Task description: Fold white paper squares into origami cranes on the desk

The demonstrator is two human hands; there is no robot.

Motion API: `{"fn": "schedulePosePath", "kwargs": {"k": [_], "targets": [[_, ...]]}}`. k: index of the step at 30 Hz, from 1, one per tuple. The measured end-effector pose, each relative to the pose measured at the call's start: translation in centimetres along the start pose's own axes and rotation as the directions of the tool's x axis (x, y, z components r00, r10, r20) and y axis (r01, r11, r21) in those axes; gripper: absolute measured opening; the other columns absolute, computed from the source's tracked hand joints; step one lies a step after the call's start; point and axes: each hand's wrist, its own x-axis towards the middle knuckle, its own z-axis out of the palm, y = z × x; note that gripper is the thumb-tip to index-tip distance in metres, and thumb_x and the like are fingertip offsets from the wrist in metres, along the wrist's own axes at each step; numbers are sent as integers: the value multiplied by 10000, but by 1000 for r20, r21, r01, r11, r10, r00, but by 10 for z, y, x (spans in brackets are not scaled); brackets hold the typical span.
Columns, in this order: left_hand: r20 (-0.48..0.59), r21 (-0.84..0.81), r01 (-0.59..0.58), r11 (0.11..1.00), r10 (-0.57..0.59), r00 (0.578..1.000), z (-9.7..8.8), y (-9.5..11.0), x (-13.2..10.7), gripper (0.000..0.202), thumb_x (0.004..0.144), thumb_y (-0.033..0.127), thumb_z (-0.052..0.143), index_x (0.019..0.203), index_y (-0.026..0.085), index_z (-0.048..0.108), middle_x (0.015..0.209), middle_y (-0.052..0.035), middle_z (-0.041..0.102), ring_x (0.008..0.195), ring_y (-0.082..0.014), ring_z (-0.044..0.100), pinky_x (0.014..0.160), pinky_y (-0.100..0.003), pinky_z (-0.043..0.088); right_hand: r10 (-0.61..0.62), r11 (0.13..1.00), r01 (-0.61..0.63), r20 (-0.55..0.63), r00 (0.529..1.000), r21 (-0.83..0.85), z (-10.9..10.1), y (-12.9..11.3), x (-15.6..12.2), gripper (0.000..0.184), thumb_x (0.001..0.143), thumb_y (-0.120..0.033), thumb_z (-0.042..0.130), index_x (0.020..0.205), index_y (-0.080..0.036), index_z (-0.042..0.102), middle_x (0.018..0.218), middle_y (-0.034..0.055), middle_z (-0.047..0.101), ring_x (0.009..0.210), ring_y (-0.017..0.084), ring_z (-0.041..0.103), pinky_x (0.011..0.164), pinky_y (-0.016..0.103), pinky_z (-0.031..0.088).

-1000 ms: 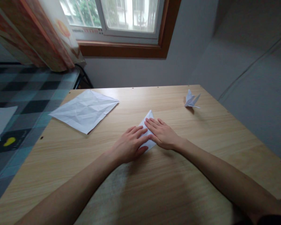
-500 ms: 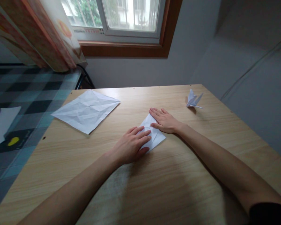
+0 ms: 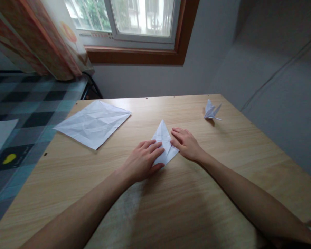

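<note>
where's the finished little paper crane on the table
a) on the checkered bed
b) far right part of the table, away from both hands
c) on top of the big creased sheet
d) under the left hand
b: the paper crane stands alone near the table's far right edge, apart from the left hand and right hand, which press the folded paper.
</note>
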Motion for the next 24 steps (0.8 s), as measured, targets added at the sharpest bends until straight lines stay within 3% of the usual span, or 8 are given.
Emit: {"fn": "schedulePosePath", "kwargs": {"k": [5, 10, 14, 17, 19, 21, 24], "targets": [[-77, -28, 15, 1000, -17, 997, 4, -1, -1, 529, 865, 429, 670, 1305, 163, 544, 1392, -169, 558, 1247, -323, 548, 1028, -493, 469, 50, 993, -42, -71, 996, 112, 0, -7, -2, 319, 861, -322, 643, 1141, -192, 718, 1299, 129, 662, 1233, 288, 586, 1071, 509, 428], [-149, -45, 45, 998, -51, 987, 9, -3, -4, 696, 787, 459, 756, 1365, 191, 475, 1472, -182, 458, 1331, -354, 465, 1067, -535, 444, 17, 967, 9, -99, 995, 255, -2, -11, 2, 160, 829, -207, 640, 957, -220, 735, 1147, 79, 726, 1144, 253, 632, 1029, 471, 462], [-285, -55, 71, 996, -84, 955, 12, -4, -4, 1126, 691, 502, 832, 1540, 193, 159, 1591, -255, 230, 1457, -430, 269, 1108, -607, 373, 9, 957, 40, -165, 986, 288, -4, -16, -2, 150, 832, -160, 605, 877, -233, 728, 1067, 65, 738, 1046, 236, 659, 968, 445, 499], [-306, -75, 59, 995, -79, 949, 14, -5, -3, 1293, 683, 493, 839, 1561, 168, -52, 1584, -281, 242, 1459, -420, 284, 1110, -593, 372, -55, 965, 94, -164, 985, 244, -3, -16, -5, 209, 852, -131, 570, 846, -247, 744, 1077, 58, 734, 1064, 234, 645, 971, 450, 496], [-269, -72, 75, 995, -91, 959, 13, -5, -2, 1222, 701, 457, 826, 1565, 155, 16, 1542, -247, 363, 1437, -391, 344, 1128, -565, 359, -120, 970, 149, -156, 981, 190, -2, -15, -6, 260, 844, -93, 549, 832, -251, 756, 1099, 55, 733, 1105, 238, 628, 998, 464, 479], [-190, -54, 83, 995, -92, 978, 12, -5, -1, 1049, 726, 432, 802, 1541, 157, 201, 1478, -201, 480, 1399, -364, 413, 1135, -540, 352, -172, 971, 192, -141, 975, 143, 0, -15, -7, 289, 825, -65, 540, 825, -251, 762, 1110, 53, 735, 1134, 243, 616, 1018, 478, 465], [-57, -38, 44, 998, -46, 997, 7, -4, -1, 806, 748, 564, 753, 1402, 180, 479, 1408, -161, 569, 1346, -355, 478, 1122, -550, 346, -194, 975, 205, -121, 974, 90, 0, -17, -9, 284, 822, -70, 539, 864, -243, 760, 1139, 58, 731, 1160, 252, 608, 1027, 498, 459]]}}
